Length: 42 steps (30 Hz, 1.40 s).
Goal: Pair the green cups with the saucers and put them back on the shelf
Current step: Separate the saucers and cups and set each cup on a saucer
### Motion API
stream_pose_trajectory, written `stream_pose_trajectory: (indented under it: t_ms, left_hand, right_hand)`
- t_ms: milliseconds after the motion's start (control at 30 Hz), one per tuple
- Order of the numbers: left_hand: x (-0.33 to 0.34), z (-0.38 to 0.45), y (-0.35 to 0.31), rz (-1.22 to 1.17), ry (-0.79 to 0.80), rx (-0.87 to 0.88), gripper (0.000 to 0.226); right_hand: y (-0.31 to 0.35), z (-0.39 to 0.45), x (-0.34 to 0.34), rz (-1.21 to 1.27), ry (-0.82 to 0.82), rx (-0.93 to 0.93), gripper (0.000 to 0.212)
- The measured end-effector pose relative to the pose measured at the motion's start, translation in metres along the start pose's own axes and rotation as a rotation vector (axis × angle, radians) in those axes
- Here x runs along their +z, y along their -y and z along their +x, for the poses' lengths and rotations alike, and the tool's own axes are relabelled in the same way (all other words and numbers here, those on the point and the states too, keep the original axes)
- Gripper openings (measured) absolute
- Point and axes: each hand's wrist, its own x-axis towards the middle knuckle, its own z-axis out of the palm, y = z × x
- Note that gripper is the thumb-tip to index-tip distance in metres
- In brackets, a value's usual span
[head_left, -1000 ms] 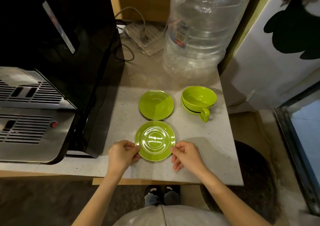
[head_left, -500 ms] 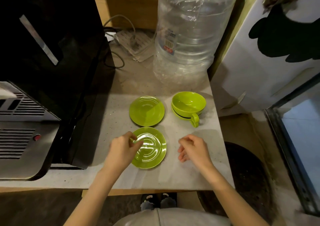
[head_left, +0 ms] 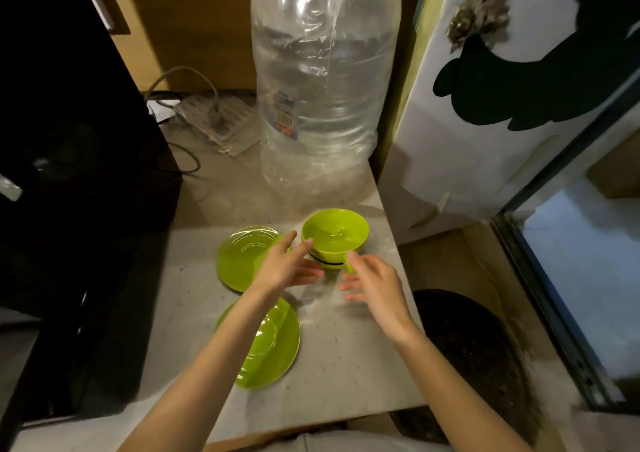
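Observation:
Two green cups [head_left: 335, 235] sit nested one inside the other at the back right of the grey counter [head_left: 346, 365], handle toward me. A green saucer [head_left: 242, 257] lies to their left and a second green saucer [head_left: 277, 344] lies nearer me, partly under my left forearm. My left hand [head_left: 285, 266] is open, its fingertips touching the left rim of the cups. My right hand [head_left: 375, 280] is open, its thumb at the cup handle, which it partly hides. Neither hand has closed on anything.
A large clear water bottle [head_left: 322, 81] stands right behind the cups. A black coffee machine [head_left: 69, 174] fills the left side. A power strip with cables [head_left: 214, 122] lies at the back. A white panel [head_left: 485, 122] borders the counter's right edge, with floor below.
Both hands let go of the near saucer and moved forward to the nested cups. The camera has tilted forward, so the saucers sit lower in view.

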Motion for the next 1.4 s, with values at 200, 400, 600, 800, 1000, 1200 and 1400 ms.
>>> stream_pose_trajectory:
  t_ms: [200,400,600,800,1000,1200,1400]
  left_hand:
    - [0.000,0.005,0.000,-0.023,0.004,-0.013,0.058]
    - [-0.003,0.005,0.000,0.001,-0.012,0.019,0.057]
    - [-0.025,-0.005,-0.013,-0.089,-0.156,0.129,0.047]
    - [-0.055,-0.017,-0.007,-0.212,-0.349,0.172,0.054]
    - [-0.071,-0.018,0.010,-0.314,-0.503,0.109,0.055]
    - [-0.073,-0.020,0.020,-0.303,-0.542,0.079,0.057]
    - [-0.076,-0.021,0.027,-0.230,-0.589,0.073,0.057]
  right_hand:
    - [-0.003,0.003,0.004,-0.058,-0.026,-0.059,0.023]
    - [-0.002,0.001,0.007,-0.127,-0.024,-0.146,0.024]
    - [0.008,0.002,0.029,-0.157,0.060,-0.268,0.021]
    - [0.003,0.010,0.061,-0.185,0.228,-0.277,0.021]
    - [-0.012,0.015,0.080,-0.297,0.295,-0.252,0.019]
    - [-0.017,0.018,0.082,-0.389,0.310,-0.245,0.028]
    - [-0.019,0.019,0.082,-0.407,0.342,-0.227,0.029]
